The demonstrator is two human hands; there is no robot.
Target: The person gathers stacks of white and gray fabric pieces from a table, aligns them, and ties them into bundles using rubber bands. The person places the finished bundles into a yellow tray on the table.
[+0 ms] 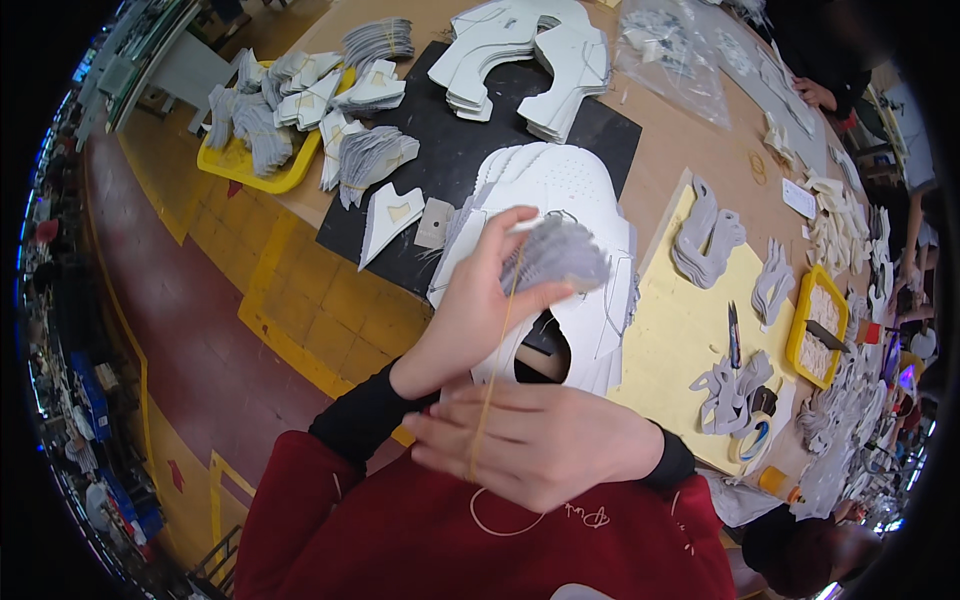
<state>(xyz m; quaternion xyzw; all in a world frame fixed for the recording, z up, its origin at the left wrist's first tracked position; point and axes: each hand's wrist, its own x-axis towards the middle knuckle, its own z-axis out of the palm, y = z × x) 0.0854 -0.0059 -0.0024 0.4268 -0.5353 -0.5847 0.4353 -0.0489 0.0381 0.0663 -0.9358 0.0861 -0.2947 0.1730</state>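
My left hand (478, 290) is closed round a bundle of grey fabric pieces (562, 256) with jagged edges, stacked together. A thin tan rubber band (497, 365) runs taut from that bundle down to my right hand (540, 440). The right hand lies low, close to my body; its fingers, slightly blurred, hold the band stretched. Underneath both hands is a stack of white shoe upper pieces (545, 175) with punched holes and a dark opening. A loose white piece (390, 222) and a small grey tag (434, 224) lie to the left.
A yellow tray (290, 180) at the far left is heaped with bundled pieces. More white uppers (480, 50) sit on a black mat (400, 110). Right, a yellow sheet (660, 350) bears grey cutouts, a pen (734, 335) and a tape roll (750, 440). Other people are along the right edge.
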